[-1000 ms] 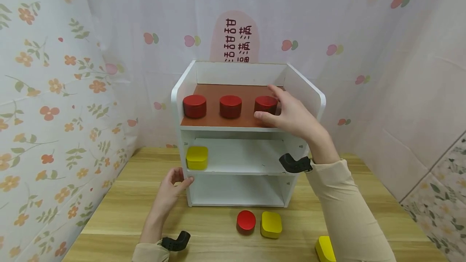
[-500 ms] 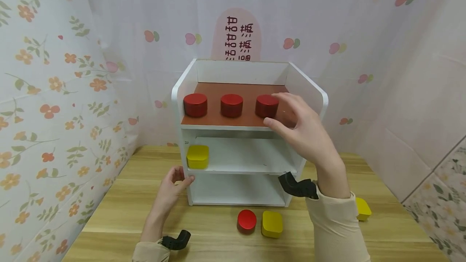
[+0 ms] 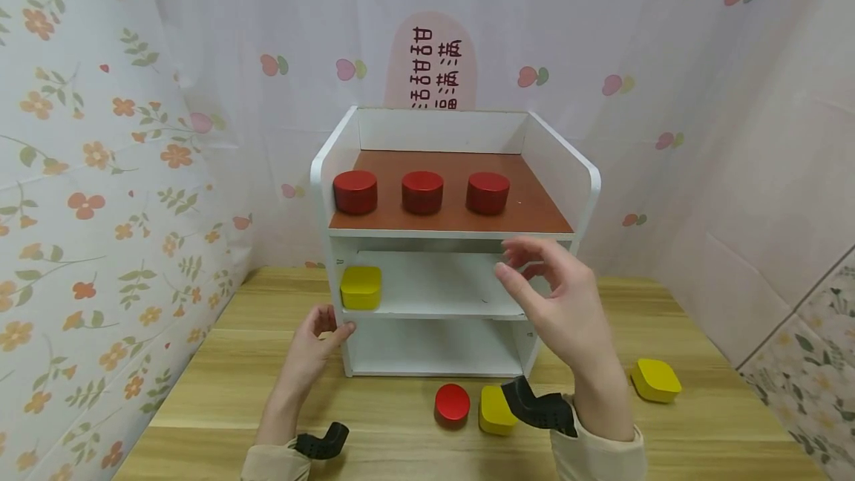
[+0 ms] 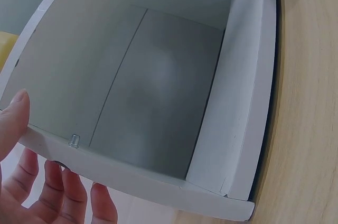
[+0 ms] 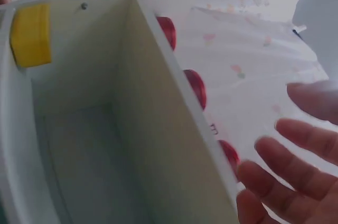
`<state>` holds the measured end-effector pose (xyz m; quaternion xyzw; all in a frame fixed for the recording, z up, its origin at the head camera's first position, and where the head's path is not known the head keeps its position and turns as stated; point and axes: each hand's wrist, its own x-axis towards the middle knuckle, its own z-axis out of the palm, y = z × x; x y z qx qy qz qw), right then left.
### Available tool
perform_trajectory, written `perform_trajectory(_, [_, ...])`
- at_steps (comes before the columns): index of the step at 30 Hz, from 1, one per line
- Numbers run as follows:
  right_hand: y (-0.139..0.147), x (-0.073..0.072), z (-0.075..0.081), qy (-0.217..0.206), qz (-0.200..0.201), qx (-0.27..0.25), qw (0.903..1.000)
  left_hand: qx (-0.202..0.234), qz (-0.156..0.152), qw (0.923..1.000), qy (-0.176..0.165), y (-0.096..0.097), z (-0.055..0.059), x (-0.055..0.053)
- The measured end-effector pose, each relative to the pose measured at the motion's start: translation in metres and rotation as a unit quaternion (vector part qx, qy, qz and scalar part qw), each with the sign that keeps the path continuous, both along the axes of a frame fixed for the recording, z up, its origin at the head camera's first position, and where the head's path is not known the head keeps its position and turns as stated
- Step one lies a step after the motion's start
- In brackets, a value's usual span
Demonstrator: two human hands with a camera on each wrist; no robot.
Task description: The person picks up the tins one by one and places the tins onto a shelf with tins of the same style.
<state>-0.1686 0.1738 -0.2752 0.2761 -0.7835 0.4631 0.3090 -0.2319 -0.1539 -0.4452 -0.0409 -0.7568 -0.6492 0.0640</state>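
Observation:
My left hand (image 3: 310, 347) grips the left side panel of a white shelf unit (image 3: 434, 347), thumb at the front edge and fingers (image 4: 74, 192) round the outer face. My right hand (image 3: 561, 295) hangs in front of the middle level's right end, fingers loosely bent with nothing in them. On the brown top board, in a spaced row, sit three round red tins: a left one (image 3: 355, 193), a middle one (image 3: 422, 193) and a right one (image 3: 487, 194). At the left end of the middle shelf is a square yellow tin (image 3: 361, 288).
On the wooden table (image 3: 200, 392) before the unit lie a round red tin (image 3: 452, 406) and a square yellow tin (image 3: 496, 413), the latter partly behind the right wrist's black camera mount (image 3: 539, 408). Another yellow tin (image 3: 656, 380) lies further right. Patterned curtains (image 3: 267, 132) hang behind.
My right hand has withdrawn from the right red tin on the top board, moving down and toward me. That tin stays in place. The left hand keeps its grip on the panel.

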Motion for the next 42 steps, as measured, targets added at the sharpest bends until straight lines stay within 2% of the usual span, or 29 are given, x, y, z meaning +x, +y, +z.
perform_trajectory(4, [-0.001, 0.001, -0.025, -0.042, 0.047, -0.008, 0.9980, -0.001, -0.001, 1.0000, -0.004, 0.000, 0.000, 0.000])
perform_trajectory(8, [-0.002, 0.000, -0.053, -0.126, 0.056, -0.015, 0.9903, -0.003, -0.001, 1.0000, -0.006, 0.000, 0.000, 0.000])
perform_trajectory(13, [-0.005, -0.002, -0.087, -0.229, 0.043, -0.030, 0.9721, -0.003, -0.001, 1.0000, -0.006, 0.000, 0.001, 0.000])
perform_trajectory(18, [-0.013, -0.007, -0.116, -0.293, 0.078, -0.052, 0.9513, -0.003, 0.000, 1.0000, -0.008, -0.001, 0.002, -0.001])
perform_trajectory(21, [-0.019, -0.010, -0.129, -0.316, 0.095, -0.056, 0.9423, -0.002, -0.001, 1.0000, -0.008, -0.001, 0.002, -0.001])
perform_trajectory(29, [-0.030, -0.004, -0.156, -0.343, 0.071, -0.008, 0.9366, -0.005, -0.003, 0.9999, -0.010, -0.001, 0.002, -0.001])
perform_trajectory(35, [-0.031, 0.000, -0.164, -0.343, 0.064, 0.014, 0.9371, -0.006, 0.002, 1.0000, -0.006, 0.001, 0.003, 0.000])
perform_trajectory(39, [-0.031, 0.003, -0.169, -0.358, 0.060, 0.033, 0.9311, -0.001, 0.003, 1.0000, -0.002, 0.000, 0.003, 0.001])
perform_trajectory(42, [-0.032, 0.004, -0.175, -0.357, 0.052, 0.055, 0.9310, 0.000, 0.003, 1.0000, -0.002, 0.001, 0.003, 0.000])
